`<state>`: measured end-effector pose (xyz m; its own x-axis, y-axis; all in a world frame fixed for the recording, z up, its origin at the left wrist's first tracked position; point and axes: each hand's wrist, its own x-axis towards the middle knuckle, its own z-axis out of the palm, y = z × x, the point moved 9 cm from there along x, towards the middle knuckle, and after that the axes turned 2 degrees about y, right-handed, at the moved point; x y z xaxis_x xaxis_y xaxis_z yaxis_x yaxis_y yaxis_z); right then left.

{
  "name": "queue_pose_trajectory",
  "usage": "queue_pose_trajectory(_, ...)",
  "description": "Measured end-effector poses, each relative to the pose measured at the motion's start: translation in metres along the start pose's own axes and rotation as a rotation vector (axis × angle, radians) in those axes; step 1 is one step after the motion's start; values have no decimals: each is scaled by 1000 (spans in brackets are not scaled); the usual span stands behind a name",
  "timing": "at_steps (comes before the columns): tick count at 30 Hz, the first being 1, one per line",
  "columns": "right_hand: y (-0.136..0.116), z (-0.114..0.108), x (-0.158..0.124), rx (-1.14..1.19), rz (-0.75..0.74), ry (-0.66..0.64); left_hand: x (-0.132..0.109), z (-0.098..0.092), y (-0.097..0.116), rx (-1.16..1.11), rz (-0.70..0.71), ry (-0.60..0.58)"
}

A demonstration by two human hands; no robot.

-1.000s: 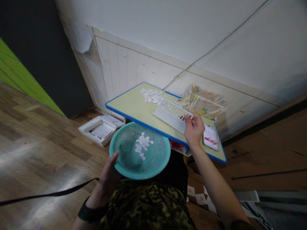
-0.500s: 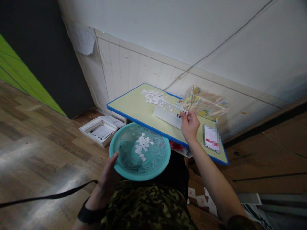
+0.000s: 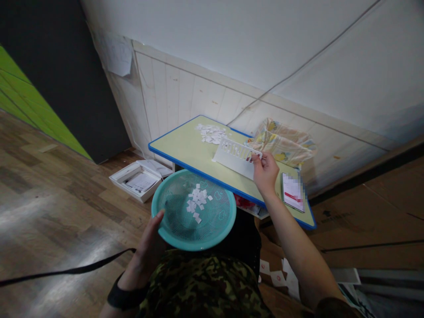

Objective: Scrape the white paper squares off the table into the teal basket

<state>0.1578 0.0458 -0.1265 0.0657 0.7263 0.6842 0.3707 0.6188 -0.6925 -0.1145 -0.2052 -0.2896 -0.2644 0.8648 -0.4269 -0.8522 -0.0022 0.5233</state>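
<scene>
The right hand (image 3: 266,173) is closed on one end of a white slotted rack (image 3: 233,163), thumb on the near face, over the middle of the table (image 3: 179,148); whether the rack's lower edge touches the top is hard to tell. Gripping it by the end probably leaves most of its length free of the fingers, and its slant turns the row of slots upward. The left hand (image 3: 153,236) is clamped on the rim of a teal basket (image 3: 172,198) just in front of the table's near edge, thumb over the rim and the other fingers hidden beneath. The basket seems to rest on the lap, so one hand is likely enough to steady it. Loose white squares (image 3: 198,198) lie together near its middle, presumably gathered there by the sloping wall. More squares make a heap (image 3: 210,133) toward the table's far edge, beyond the rack, which leaves the near part of the top open for the rack. A cloth-lined bin (image 3: 285,139) stands at the table's far edge, to the right of the heap, and a flat thing with a partly blurred face (image 3: 291,190) lies at the table's right end, apart from the squares.
</scene>
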Motion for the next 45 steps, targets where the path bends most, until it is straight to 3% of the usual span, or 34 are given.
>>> queue_pose_trajectory(11,4,-12,-10,150,85,-9,-8,4,7,81,56,33)
queue_pose_trajectory(17,-12,-8,-14,147,47,0,3,-9,7,54,19,87)
queue_pose_trajectory(22,-21,0,-23,170,52,-65,6,-9,7,32,16,69)
queue_pose_trajectory(31,-38,-17,-52,185,57,-39,4,-11,9,-12,16,114)
queue_pose_trajectory(34,-26,-26,-37,168,49,37,5,-10,9,-20,21,120)
queue_pose_trajectory(40,31,-40,2,26,132,77,8,-14,5,-29,-12,101)
queue_pose_trajectory(45,42,-40,12,-87,80,90,4,-13,4,-61,-38,167)
